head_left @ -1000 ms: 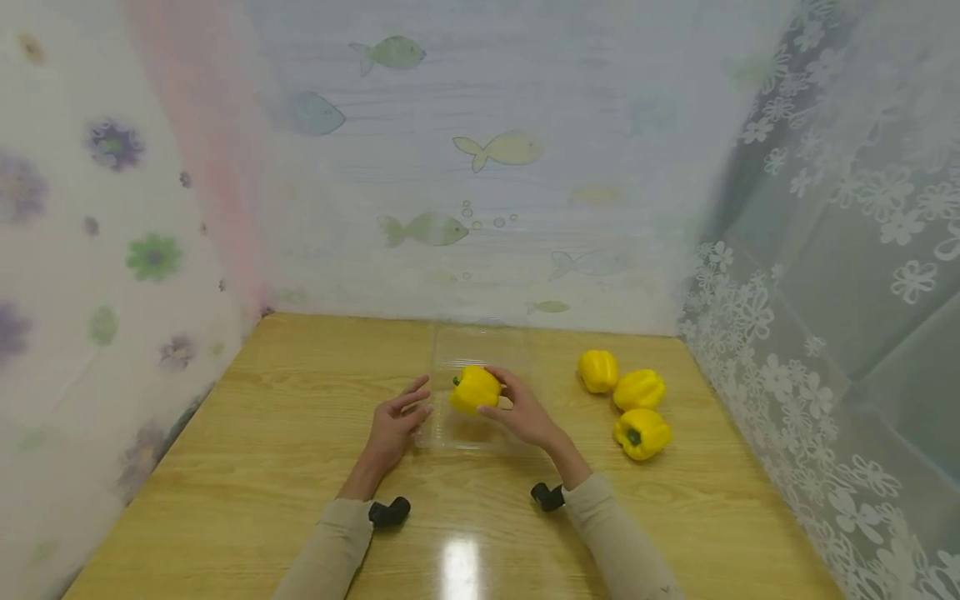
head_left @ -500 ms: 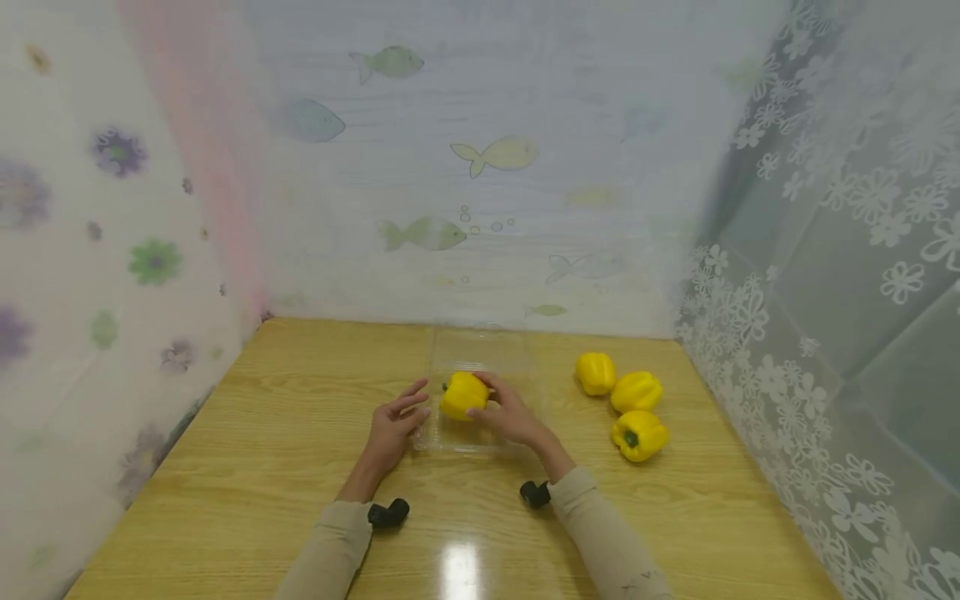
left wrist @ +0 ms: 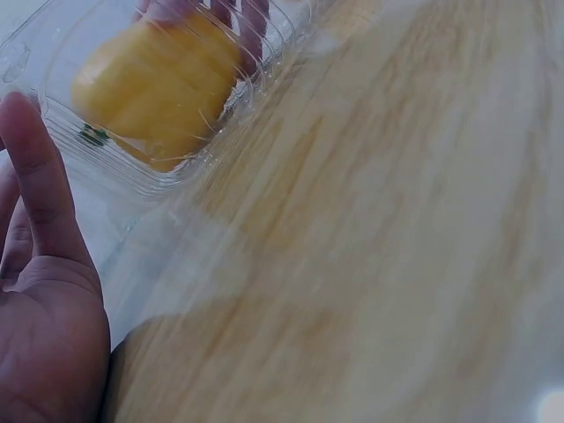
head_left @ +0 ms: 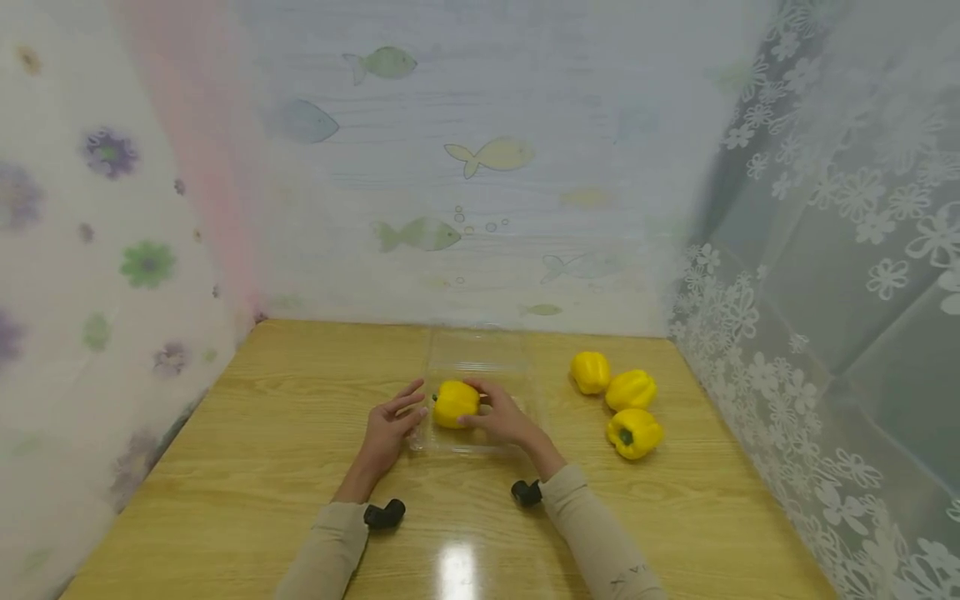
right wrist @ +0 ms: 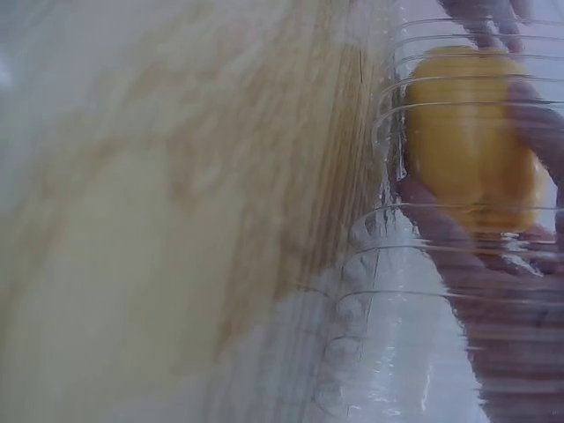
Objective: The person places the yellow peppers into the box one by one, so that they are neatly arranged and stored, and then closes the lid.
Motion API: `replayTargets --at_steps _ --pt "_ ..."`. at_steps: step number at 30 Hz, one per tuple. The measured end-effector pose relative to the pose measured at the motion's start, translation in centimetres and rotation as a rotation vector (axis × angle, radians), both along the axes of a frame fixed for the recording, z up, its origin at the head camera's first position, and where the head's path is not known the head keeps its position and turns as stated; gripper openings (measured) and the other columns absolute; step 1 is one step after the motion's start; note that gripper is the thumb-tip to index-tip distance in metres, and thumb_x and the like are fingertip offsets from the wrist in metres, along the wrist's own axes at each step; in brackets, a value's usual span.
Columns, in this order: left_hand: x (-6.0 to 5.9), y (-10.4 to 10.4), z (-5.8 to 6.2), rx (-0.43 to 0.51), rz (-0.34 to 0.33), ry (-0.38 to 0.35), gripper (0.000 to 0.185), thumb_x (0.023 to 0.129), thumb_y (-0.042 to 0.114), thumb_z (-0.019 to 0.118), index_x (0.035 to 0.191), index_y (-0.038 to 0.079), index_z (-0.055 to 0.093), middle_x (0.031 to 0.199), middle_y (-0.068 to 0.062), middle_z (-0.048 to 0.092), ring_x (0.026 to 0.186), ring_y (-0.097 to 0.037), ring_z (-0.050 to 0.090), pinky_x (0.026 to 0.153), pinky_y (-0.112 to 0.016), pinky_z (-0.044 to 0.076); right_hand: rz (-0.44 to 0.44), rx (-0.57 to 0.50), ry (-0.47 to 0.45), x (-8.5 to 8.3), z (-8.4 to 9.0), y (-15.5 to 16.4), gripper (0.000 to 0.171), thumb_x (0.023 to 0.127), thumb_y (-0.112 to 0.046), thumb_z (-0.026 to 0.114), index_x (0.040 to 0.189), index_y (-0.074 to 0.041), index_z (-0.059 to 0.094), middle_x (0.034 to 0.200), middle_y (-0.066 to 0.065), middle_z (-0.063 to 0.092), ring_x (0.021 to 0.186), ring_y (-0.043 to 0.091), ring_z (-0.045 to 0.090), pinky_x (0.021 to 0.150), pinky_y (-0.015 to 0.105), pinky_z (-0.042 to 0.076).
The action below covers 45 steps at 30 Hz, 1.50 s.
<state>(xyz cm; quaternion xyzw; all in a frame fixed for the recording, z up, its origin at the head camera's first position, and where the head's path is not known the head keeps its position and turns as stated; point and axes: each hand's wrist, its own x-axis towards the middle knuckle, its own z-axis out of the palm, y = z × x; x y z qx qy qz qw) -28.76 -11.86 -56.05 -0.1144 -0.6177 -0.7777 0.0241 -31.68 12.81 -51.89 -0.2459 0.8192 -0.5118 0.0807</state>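
My right hand (head_left: 504, 414) grips a yellow bell pepper (head_left: 454, 406) between thumb and fingers, inside a clear plastic clamshell box (head_left: 480, 448). The pepper lies on its side at the box's left end, its green stem (left wrist: 93, 135) facing left. Through the ribbed wall, the right wrist view shows the pepper (right wrist: 471, 132) with thumb and fingers round it. My left hand (head_left: 388, 429) stands at the box's left side, fingers extended and fingertips right at the wall. In the left wrist view the left hand (left wrist: 44, 291) has nothing in its palm.
Three more yellow bell peppers lie in a group to the right: a back one (head_left: 591, 372), a middle one (head_left: 632, 391) and a front one (head_left: 634, 433). The box's clear lid (head_left: 477, 346) lies folded back toward the fish-printed curtain (head_left: 480, 208). A wooden table (head_left: 300, 400) bears everything.
My right hand has brought the bell pepper leftward and down into the left end of the box. The left hand has kept its place beside the box.
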Motion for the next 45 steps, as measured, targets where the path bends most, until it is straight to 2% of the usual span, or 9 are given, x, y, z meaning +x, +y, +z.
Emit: replayTargets --at_steps 5,13,19,26,33,38,45 --pt "-0.04 -0.19 0.00 -0.011 -0.004 0.010 0.041 0.095 0.006 0.071 0.131 -0.012 0.062 0.157 -0.013 0.046 0.078 -0.005 0.059 0.059 -0.015 0.046 -0.003 -0.022 -0.010 -0.16 -0.09 -0.07 0.067 0.093 -0.013 0.076 0.152 -0.005 0.045 0.155 0.017 0.045 0.132 0.044 0.051 0.108 0.052 0.046" --pt "-0.12 -0.18 0.03 0.030 -0.017 0.022 0.042 0.095 0.000 0.069 0.132 -0.018 0.058 0.158 -0.018 0.042 0.076 -0.004 0.060 0.058 -0.015 0.048 0.009 -0.048 -0.019 -0.22 0.06 0.02 0.066 0.095 -0.011 0.073 0.154 -0.006 0.043 0.158 0.019 0.040 0.134 0.047 0.048 0.108 0.056 0.044" --pt "-0.19 -0.17 0.00 0.032 -0.016 0.018 0.041 0.095 -0.001 0.069 0.132 -0.018 0.058 0.158 -0.019 0.042 0.075 -0.003 0.060 0.057 -0.015 0.048 0.026 -0.040 -0.014 -0.30 0.18 0.05 0.067 0.096 -0.008 0.071 0.155 -0.003 0.040 0.159 0.018 0.039 0.136 0.044 0.048 0.111 0.052 0.043" --pt "-0.09 -0.09 0.12 0.012 -0.014 0.016 0.041 0.095 0.002 0.070 0.132 -0.015 0.060 0.158 -0.016 0.044 0.078 -0.004 0.060 0.059 -0.015 0.047 0.040 -0.039 -0.003 -0.28 0.22 0.08 0.067 0.096 -0.002 0.067 0.156 0.000 0.037 0.160 0.021 0.037 0.138 0.047 0.045 0.112 0.054 0.041" --pt "0.01 -0.09 -0.06 0.012 -0.021 0.020 0.041 0.096 0.000 0.068 0.133 -0.016 0.058 0.158 -0.018 0.042 0.076 -0.003 0.058 0.058 -0.015 0.047 -0.025 -0.033 -0.060 0.10 0.19 0.08 0.068 0.098 -0.007 0.068 0.157 -0.004 0.035 0.158 0.023 0.035 0.138 0.048 0.044 0.109 0.051 0.046" --pt "-0.04 -0.01 0.03 0.027 -0.024 0.010 0.042 0.095 -0.001 0.068 0.133 -0.017 0.057 0.159 -0.017 0.042 0.082 -0.003 0.062 0.058 -0.015 0.047 -0.049 -0.045 -0.069 0.05 0.11 0.06 0.067 0.098 -0.009 0.068 0.157 -0.007 0.036 0.157 0.024 0.036 0.138 0.048 0.044 0.109 0.053 0.045" --pt "0.14 0.02 0.12 0.061 -0.035 -0.011 0.043 0.095 -0.003 0.068 0.133 -0.018 0.056 0.159 -0.016 0.042 0.070 -0.003 0.057 0.057 -0.014 0.047 -0.010 -0.061 -0.023 -0.28 0.08 -0.21 0.063 0.098 -0.004 0.066 0.155 -0.002 0.039 0.155 0.024 0.041 0.136 0.047 0.047 0.107 0.051 0.047"
